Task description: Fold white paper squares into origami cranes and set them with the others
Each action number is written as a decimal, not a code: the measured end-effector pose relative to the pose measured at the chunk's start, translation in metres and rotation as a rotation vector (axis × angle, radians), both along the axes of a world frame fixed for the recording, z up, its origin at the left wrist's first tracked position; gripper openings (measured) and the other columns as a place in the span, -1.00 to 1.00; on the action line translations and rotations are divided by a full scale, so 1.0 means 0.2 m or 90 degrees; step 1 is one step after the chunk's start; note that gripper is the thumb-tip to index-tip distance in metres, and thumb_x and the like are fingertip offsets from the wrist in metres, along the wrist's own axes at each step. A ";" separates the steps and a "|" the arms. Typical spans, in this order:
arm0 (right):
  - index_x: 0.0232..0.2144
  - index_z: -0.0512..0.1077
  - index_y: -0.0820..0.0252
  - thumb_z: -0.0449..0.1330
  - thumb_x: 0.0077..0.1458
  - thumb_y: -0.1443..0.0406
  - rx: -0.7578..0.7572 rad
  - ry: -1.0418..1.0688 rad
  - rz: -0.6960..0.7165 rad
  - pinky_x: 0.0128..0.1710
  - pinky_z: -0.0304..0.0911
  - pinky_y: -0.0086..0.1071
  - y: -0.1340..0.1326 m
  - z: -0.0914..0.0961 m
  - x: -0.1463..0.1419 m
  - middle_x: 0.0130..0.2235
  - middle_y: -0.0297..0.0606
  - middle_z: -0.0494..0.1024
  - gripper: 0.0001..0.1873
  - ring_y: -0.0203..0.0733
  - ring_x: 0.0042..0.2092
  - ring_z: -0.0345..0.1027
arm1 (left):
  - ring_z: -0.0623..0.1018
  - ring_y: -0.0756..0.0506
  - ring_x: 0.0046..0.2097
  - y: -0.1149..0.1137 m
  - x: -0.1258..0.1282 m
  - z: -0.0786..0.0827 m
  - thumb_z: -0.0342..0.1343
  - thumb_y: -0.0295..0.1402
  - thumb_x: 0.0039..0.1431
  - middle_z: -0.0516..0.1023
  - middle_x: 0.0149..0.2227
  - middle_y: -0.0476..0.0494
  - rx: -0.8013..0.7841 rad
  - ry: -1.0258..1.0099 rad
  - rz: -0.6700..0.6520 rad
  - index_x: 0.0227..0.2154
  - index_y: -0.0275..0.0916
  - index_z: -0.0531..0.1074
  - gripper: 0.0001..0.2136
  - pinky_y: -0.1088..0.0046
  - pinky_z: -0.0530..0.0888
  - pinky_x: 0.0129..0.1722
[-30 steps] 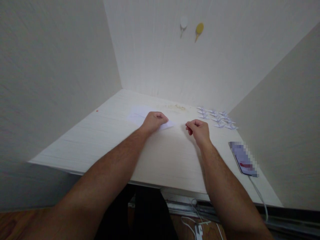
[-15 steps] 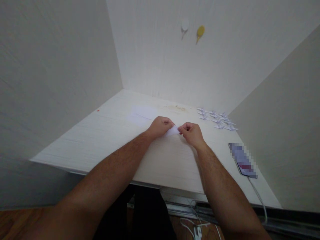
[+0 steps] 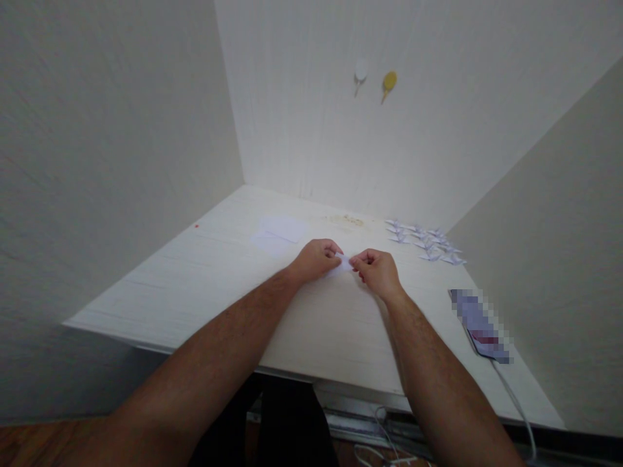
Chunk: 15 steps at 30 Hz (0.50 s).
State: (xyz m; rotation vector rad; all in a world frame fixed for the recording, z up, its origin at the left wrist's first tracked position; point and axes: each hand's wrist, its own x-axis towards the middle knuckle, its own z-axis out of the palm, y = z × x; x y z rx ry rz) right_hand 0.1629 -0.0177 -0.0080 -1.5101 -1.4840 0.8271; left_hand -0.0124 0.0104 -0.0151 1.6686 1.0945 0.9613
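Note:
A small piece of white folded paper (image 3: 344,264) is held between my two hands, just above the middle of the white table. My left hand (image 3: 320,258) pinches its left side between thumb and fingers. On the right side, my right hand (image 3: 374,267) grips the edge with thumb and fingertips. Part of the paper is hidden behind the fingers, so its exact folds cannot be made out. Left of my hands, flat white sheets of paper (image 3: 282,231) lie on the table.
Several folded white paper cranes (image 3: 428,243) stand in rows at the back right. A phone (image 3: 479,327) with a white cable (image 3: 516,402) lies near the right wall. Two hooks, one white (image 3: 361,70) and one yellow (image 3: 390,81), are on the back wall.
The view has tilted up slightly, so everything sits a little lower. My fingers have shifted a little on the paper, and both hands still hold it.

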 end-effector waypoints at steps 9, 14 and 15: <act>-0.57 0.45 0.21 0.24 -0.08 0.17 0.070 -0.060 0.016 -0.61 0.03 -0.48 0.00 -0.02 0.02 -0.61 -0.36 0.44 -0.79 -0.37 -0.60 0.16 | 0.32 0.07 -0.61 0.00 0.01 0.01 0.13 -0.39 -0.05 0.43 -0.60 0.02 -0.048 -0.009 0.020 -0.44 -0.32 0.50 -0.88 0.57 0.21 -0.62; -0.57 0.44 0.21 0.24 -0.08 0.19 0.075 -0.051 0.026 -0.62 0.01 -0.49 0.01 -0.02 0.01 -0.62 -0.37 0.42 -0.80 -0.38 -0.61 0.13 | 0.29 0.06 -0.59 -0.01 0.01 0.03 0.10 -0.33 0.00 0.37 -0.66 0.03 -0.013 0.023 0.059 -0.54 -0.32 0.50 -0.83 0.55 0.19 -0.59; -0.56 0.44 0.21 0.24 -0.08 0.19 0.075 -0.046 0.024 -0.63 0.02 -0.49 0.01 -0.02 0.01 -0.62 -0.37 0.43 -0.80 -0.38 -0.61 0.13 | 0.29 0.05 -0.58 -0.01 0.01 0.03 0.10 -0.32 0.00 0.37 -0.66 0.03 -0.010 0.024 0.058 -0.54 -0.32 0.50 -0.83 0.55 0.18 -0.59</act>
